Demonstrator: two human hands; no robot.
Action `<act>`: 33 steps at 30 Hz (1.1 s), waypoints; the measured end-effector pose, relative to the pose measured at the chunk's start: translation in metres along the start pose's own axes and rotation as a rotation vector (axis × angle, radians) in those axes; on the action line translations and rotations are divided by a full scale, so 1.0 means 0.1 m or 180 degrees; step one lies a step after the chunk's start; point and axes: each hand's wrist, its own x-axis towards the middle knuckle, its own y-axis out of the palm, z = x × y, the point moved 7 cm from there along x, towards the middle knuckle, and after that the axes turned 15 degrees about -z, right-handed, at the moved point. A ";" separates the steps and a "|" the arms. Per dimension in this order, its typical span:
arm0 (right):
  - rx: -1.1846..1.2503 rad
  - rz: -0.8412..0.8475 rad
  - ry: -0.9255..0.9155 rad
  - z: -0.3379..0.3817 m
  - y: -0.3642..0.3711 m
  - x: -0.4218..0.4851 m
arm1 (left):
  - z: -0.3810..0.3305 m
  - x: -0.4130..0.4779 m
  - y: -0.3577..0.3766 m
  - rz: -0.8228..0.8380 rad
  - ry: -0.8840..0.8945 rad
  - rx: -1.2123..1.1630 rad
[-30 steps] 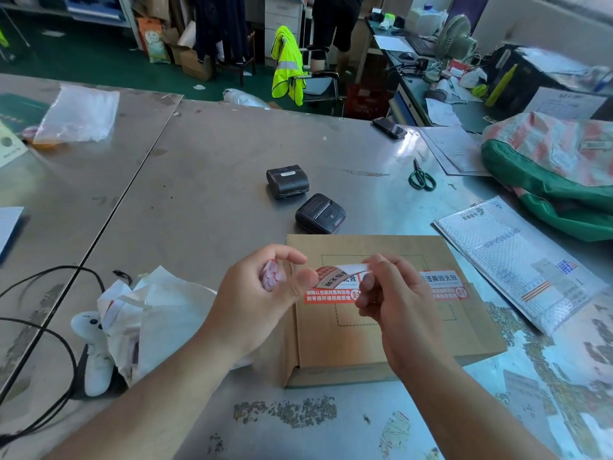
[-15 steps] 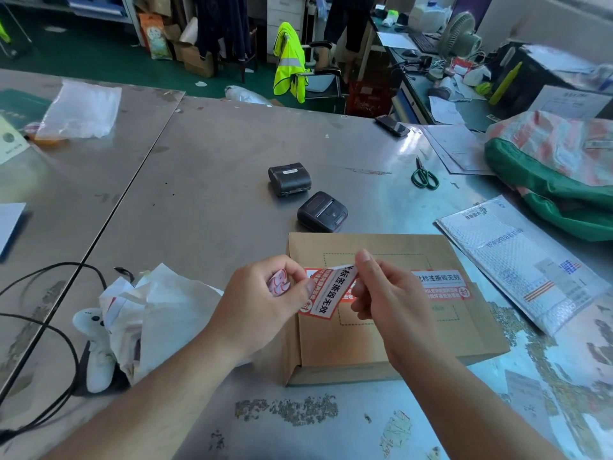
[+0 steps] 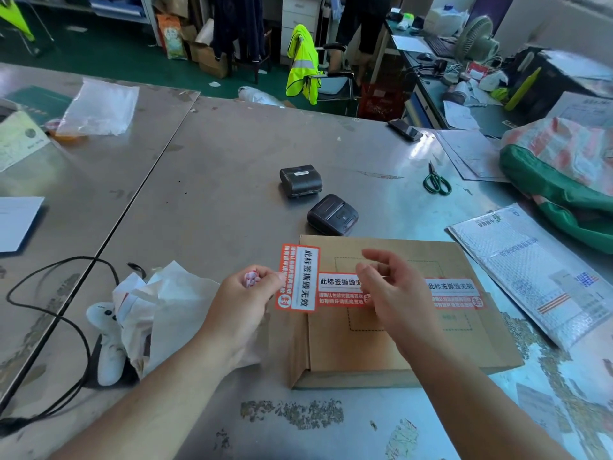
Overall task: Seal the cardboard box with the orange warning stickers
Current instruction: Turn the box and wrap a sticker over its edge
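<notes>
The cardboard box (image 3: 391, 343) lies flat on the metal worktop (image 3: 215, 180), near its front edge, with two orange warning stickers (image 3: 341, 290) already stuck side by side across its lid. A third, loose sticker (image 3: 298, 277) stands upright just off the box's left edge, pinched at its side by the left hand (image 3: 245, 303), which also clutches a crumpled scrap. The right hand (image 3: 394, 293) hovers over the lid, fingers spread and holding nothing. Two small black printers (image 3: 331, 215) sit just behind the box; green scissors (image 3: 437, 182) lie farther right.
</notes>
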 end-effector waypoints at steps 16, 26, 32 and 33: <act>-0.1597 0.0533 -0.1794 0.01 0.27 -0.04 | 0.34 0.05 0.03 0.0069 -0.0510 -0.0117; -0.1719 0.0667 -0.1771 -0.06 0.36 -0.08 | 0.33 0.06 0.05 0.0022 -0.0449 -0.0185; -0.1753 0.0663 -0.1781 -0.06 0.36 -0.06 | 0.35 0.07 0.05 -0.0048 -0.0515 -0.0162; -0.1766 0.0673 -0.1782 -0.06 0.36 -0.06 | 0.36 0.08 0.05 -0.0060 -0.0523 -0.0161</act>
